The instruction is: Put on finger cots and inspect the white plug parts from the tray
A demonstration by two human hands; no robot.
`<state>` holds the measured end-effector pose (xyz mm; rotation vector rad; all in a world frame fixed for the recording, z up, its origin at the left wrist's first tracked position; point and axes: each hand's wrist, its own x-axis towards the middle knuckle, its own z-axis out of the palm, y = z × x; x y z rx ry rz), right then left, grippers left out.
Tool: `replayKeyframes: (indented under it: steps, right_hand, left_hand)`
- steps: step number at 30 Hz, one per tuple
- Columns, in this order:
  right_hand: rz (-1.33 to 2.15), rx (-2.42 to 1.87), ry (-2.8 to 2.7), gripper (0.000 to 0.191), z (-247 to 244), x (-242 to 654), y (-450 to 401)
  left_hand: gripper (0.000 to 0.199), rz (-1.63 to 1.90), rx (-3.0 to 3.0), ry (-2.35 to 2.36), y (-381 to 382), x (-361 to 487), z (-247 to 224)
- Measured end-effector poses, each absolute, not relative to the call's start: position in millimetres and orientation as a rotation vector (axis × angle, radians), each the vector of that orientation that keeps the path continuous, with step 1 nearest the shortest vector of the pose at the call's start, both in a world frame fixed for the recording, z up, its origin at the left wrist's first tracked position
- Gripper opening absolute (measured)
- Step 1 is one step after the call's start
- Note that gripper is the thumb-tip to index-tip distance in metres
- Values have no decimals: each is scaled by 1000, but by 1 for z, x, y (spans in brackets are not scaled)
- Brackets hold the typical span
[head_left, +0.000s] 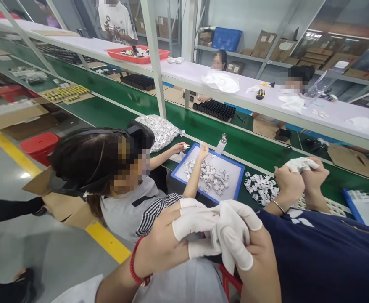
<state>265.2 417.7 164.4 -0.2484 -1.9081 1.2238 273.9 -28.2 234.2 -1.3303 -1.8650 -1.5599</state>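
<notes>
In front of my body, my left hand (168, 237), with a red cord bracelet and white finger cots, is closed on a small white plastic piece (215, 236). Pressed against its other side is my right hand (247, 242), also in white finger cots, with its fingers bent round it. My fingers hide most of the piece, so its exact kind does not show. Something white and loose, perhaps cloth, hangs below the right fingers (230, 257). Beyond my hands is a blue-rimmed tray (239, 179) holding many small white plugs (214, 174).
A co-worker (109, 168) at left holds a white plug above the tray; another in a dark blue top (326, 256) works close on my right. A white plug pile (260, 187), a bottle (221, 144) and a filled bag (159, 130) lie along the green bench (244, 149).
</notes>
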Motion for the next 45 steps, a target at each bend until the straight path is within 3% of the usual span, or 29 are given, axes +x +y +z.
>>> replayKeyframes:
  steps: [4,8,12,15,19,23,31,35,39,45]
  right_hand:
    - [1220,-209,-1744,29,168,269,414]
    - [1045,-157,-1972,49,162,274,428]
    - [1182,-168,-2017,60,162,266,451]
    - [1339,-293,-1961,53,180,274,395]
    - [1668,-235,-1998,15,205,322,223]
    - [1750,-196,-2089,32,213,361,115]
    - [1682,-272,-2021,10,227,348,119]
    - [1805,-339,-1850,20,217,352,121]
    - [1973,-407,-1555,17,217,350,125]
    - [1844,-253,-1622,11,218,358,131]
  left_hand:
    - [19,-1387,-1417,-1884,-28,271,233]
    - [16,-1284,-1398,-1916,-25,275,237]
    - [17,-1335,-1381,-1925,-26,278,240]
    - [20,-1378,-1375,-1914,-27,279,240]
    - [18,-1275,-1347,-1897,-28,280,238]
    - [18,-1432,-1329,-1938,-30,281,237]
    - [8,-1318,-1361,-1943,-19,288,238]
    - [22,-1632,-1312,-1935,-18,288,234]
    - [39,-1986,-1218,-1788,-23,285,231]
    - [50,-2148,-1114,-1674,-25,288,225]
